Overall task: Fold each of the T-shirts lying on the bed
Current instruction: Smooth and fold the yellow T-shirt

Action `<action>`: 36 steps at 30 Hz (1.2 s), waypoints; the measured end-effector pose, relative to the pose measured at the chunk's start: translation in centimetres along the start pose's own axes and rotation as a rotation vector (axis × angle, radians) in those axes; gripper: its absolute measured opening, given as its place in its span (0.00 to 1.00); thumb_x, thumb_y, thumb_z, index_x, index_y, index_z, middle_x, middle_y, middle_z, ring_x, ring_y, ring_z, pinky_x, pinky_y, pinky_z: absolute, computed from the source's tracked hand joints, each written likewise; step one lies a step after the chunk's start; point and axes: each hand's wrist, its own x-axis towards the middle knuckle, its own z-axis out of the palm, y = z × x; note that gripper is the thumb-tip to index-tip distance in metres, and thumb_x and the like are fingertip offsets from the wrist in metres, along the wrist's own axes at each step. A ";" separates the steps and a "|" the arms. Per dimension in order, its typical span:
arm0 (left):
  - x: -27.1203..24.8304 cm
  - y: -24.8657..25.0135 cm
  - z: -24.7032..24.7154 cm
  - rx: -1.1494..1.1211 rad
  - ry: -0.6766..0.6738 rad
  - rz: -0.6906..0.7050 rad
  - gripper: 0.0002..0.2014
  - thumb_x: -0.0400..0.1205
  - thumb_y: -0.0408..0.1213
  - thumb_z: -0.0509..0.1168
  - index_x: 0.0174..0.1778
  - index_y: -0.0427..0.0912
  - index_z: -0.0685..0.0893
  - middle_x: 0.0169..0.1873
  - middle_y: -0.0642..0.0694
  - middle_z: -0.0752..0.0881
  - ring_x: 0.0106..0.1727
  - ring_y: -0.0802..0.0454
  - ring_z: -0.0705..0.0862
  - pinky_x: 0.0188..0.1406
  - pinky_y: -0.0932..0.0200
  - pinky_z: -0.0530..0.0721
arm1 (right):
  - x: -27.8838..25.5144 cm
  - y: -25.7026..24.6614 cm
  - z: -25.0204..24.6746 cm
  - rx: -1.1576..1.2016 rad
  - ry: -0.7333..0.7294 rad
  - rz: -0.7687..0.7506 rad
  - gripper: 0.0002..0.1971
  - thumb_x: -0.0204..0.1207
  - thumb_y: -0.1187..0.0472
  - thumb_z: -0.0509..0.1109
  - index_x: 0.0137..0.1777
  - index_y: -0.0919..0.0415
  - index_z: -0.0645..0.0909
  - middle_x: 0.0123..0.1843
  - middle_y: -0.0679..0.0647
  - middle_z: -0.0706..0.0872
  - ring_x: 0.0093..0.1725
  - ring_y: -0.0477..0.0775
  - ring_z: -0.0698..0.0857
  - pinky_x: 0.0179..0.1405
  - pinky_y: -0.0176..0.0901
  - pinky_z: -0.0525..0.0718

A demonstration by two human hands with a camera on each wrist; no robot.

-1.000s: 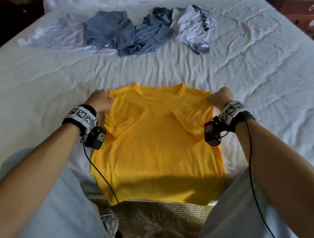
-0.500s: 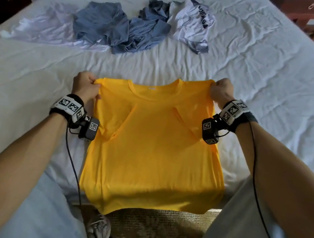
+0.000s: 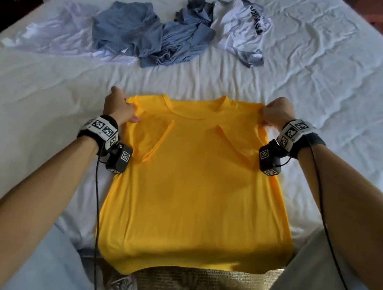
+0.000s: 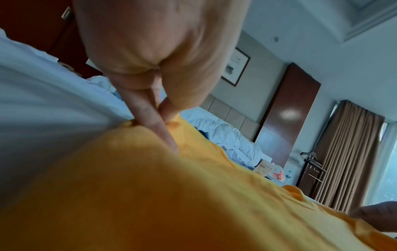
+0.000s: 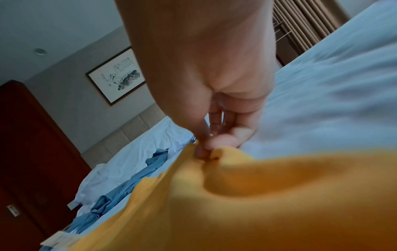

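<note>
A: What is hard to see?

B: The bottom edge of the yellow T-shirt (image 3: 194, 189) hangs over the near side of the bed (image 3: 340, 97), so I cannot see how it ends. Both sleeves are tucked in over the front. In the wrist views the yellow cloth is very close and blurry. The person's legs cover the low corners of the head view.

A: What about the other clothes?

B: They lie far up the bed, well apart from the yellow one. There are blue T-shirts (image 3: 152, 33) in a bunched heap. A white T-shirt with dark letters (image 3: 241, 26) lies just beside them on the right. A thin pale T-shirt (image 3: 53, 34) lies flat on the left, partly under the blue ones. They are too crumpled for me to count the blue ones.

A: What is the left hand (image 3: 117, 107) doing?

B: It pinches the left shoulder corner of the yellow T-shirt. In the left wrist view the thumb and a finger (image 4: 154, 122) press together on the cloth.

A: And the right hand (image 3: 276, 112)?

B: It is curled up tight on the right shoulder corner. In the right wrist view its fingertips (image 5: 204, 149) squeeze a little bunch of yellow cloth.

A: Where is the yellow T-shirt?

B: It lies front up at the near edge of the bed, between the two arms.
</note>
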 end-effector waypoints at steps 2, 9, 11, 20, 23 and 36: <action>0.4 0.1 -0.4 0.056 -0.064 -0.014 0.25 0.83 0.22 0.62 0.75 0.38 0.65 0.74 0.34 0.77 0.39 0.39 0.93 0.33 0.55 0.93 | 0.0 0.0 -0.1 -0.028 -0.001 -0.046 0.15 0.83 0.54 0.72 0.48 0.68 0.88 0.40 0.61 0.93 0.42 0.57 0.92 0.54 0.52 0.92; -3.5 2.3 -1.3 0.234 -0.145 0.130 0.42 0.81 0.34 0.70 0.87 0.41 0.54 0.83 0.38 0.63 0.77 0.37 0.75 0.71 0.46 0.81 | -3.5 -1.3 -1.7 -0.224 0.153 -0.306 0.17 0.83 0.52 0.71 0.65 0.62 0.80 0.64 0.64 0.82 0.60 0.67 0.84 0.49 0.47 0.75; -6.2 2.7 -1.9 0.224 -0.151 0.187 0.42 0.83 0.38 0.71 0.88 0.41 0.53 0.83 0.37 0.65 0.79 0.39 0.72 0.71 0.49 0.76 | -5.5 -2.2 -2.3 -0.120 0.077 -0.279 0.14 0.84 0.53 0.71 0.60 0.64 0.84 0.54 0.61 0.87 0.50 0.61 0.88 0.42 0.44 0.78; -15.6 -1.7 -5.2 0.395 -0.191 0.010 0.35 0.82 0.53 0.71 0.76 0.32 0.70 0.73 0.31 0.79 0.71 0.33 0.80 0.57 0.48 0.79 | -14.7 1.7 -2.2 -0.419 -0.101 -0.106 0.06 0.80 0.62 0.67 0.44 0.64 0.77 0.45 0.60 0.84 0.43 0.60 0.85 0.39 0.48 0.82; -17.1 -3.5 -6.4 0.436 -0.260 -0.062 0.31 0.78 0.61 0.73 0.57 0.32 0.83 0.49 0.36 0.88 0.42 0.41 0.85 0.36 0.55 0.77 | -16.6 4.0 -2.8 -0.417 -0.126 -0.067 0.09 0.81 0.61 0.68 0.42 0.65 0.77 0.43 0.60 0.83 0.39 0.59 0.83 0.34 0.45 0.79; -20.9 -7.6 -8.0 0.175 -0.372 -0.022 0.10 0.85 0.36 0.71 0.38 0.38 0.86 0.30 0.45 0.80 0.37 0.49 0.77 0.33 0.57 0.71 | -21.0 10.1 -2.4 -0.189 0.032 -0.155 0.11 0.86 0.60 0.66 0.48 0.67 0.84 0.45 0.62 0.85 0.45 0.63 0.83 0.43 0.49 0.78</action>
